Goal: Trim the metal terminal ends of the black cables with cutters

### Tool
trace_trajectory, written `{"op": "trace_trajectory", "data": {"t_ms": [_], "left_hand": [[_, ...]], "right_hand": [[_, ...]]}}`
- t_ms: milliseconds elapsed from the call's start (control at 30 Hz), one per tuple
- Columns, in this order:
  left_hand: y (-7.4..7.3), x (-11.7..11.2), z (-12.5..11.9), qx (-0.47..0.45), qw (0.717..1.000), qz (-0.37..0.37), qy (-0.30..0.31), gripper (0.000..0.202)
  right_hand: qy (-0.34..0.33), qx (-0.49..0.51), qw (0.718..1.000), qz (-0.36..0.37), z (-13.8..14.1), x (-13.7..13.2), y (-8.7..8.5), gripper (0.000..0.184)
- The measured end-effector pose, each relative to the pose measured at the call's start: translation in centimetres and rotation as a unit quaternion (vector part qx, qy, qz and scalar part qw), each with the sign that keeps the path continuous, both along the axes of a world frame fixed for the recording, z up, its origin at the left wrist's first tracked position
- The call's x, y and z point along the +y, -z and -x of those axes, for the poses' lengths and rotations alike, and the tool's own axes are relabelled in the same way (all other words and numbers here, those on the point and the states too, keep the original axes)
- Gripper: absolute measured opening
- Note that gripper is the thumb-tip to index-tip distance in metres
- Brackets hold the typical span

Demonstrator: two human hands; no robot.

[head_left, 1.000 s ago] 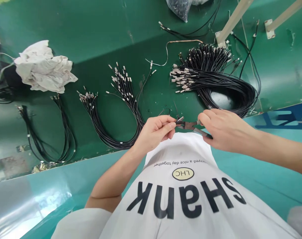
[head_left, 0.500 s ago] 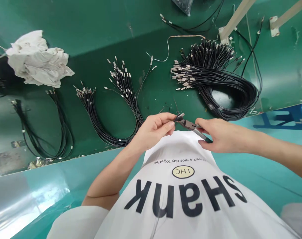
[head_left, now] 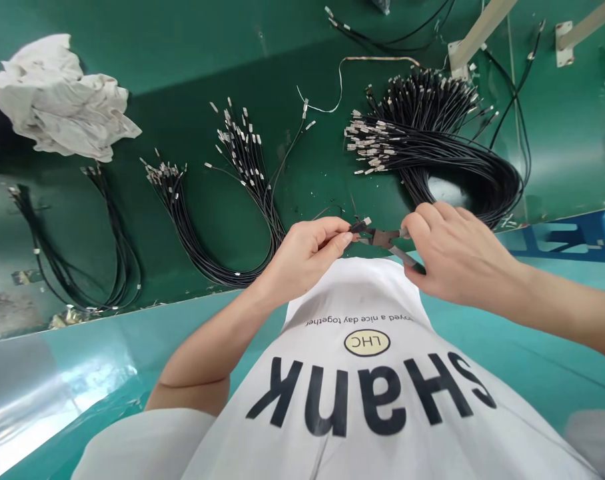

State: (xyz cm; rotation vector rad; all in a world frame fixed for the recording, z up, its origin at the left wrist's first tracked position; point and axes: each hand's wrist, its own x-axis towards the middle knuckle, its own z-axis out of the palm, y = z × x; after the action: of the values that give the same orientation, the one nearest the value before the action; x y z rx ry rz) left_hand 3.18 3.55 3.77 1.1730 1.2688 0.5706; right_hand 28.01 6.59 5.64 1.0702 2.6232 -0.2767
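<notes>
Between thumb and fingers, my left hand (head_left: 316, 250) pinches a black cable (head_left: 358, 227) near its end, where a small silvery connector (head_left: 367, 221) sticks out to the right. My right hand (head_left: 450, 250) is wrapped round the handles of a pair of pliers (head_left: 384, 239). The jaws of the pliers point left and sit right by the cable end, just beyond my left fingertips. Whether the jaws touch the cable, I cannot tell. Most of the handles is hidden in my right palm.
A large pile of black cables (head_left: 462, 157) lies at the right. Curved cable bundles lie at the centre left (head_left: 207, 263) and far left (head_left: 110, 300). A crumpled white cloth (head_left: 65, 107) is at the upper left. A metal post (head_left: 482, 33) rises at the back right.
My right hand has turned and its fingers now lie further over the handles. The handles have spread apart and the jaws look more open. My left hand keeps its pinch.
</notes>
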Motion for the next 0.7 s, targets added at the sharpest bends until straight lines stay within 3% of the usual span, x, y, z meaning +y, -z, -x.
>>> {"op": "trace_trajectory", "data": {"t_ms": [133, 267, 433, 700], "left_hand": [[0.0, 0.0, -0.1, -0.030, 0.999, 0.029, -0.008, 0.020], [-0.2, 0.2, -0.2, -0.039, 0.999, 0.033, -0.012, 0.019], [0.0, 0.1, -0.1, -0.030, 0.999, 0.005, -0.016, 0.018], [0.4, -0.9, -0.2, -0.027, 0.999, -0.017, -0.033, 0.018]], "right_hand": [[0.032, 0.031, 0.989, 0.138, -0.1, -0.2, 0.3, 0.020], [0.053, 0.016, 0.986, 0.157, 0.3, -0.2, 0.2, 0.020], [0.125, 0.016, 0.944, 0.306, 1.3, -0.4, -0.5, 0.028], [0.074, 0.019, 0.981, 0.180, 1.3, -0.9, 0.8, 0.010]]}}
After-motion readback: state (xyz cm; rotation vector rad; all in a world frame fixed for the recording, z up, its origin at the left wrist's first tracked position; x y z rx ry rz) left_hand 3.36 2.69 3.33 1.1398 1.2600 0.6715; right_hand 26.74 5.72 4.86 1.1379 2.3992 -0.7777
